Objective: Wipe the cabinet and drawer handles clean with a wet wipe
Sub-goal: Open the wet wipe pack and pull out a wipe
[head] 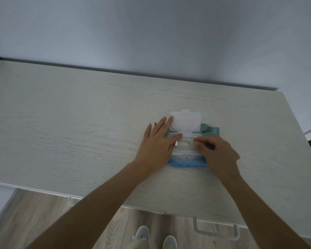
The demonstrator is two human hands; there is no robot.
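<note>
**Both hands on an open wet-wipe pack**

A pale wood-grain bench [79, 123] fills the view, set against a grey-blue wall [151, 33]. Two bare forearms reach forward over its near edge. The left hand [158, 142] lies flat and open, palm down, fingers spread, pressing on the left end of the wet-wipe pack [210, 131]. The right hand [215, 153] is curled over the pack's right side, its fingertips [196, 141] pinched together at the dispensing opening [184, 144]; whether they hold a wipe cannot be told. The blue-green pack lies flat on the bench, its white flip lid [185, 122] swung open toward the wall. Below the bench edge, a white drawer handle [216, 230] projects above the wooden floor [34, 221].
</note>
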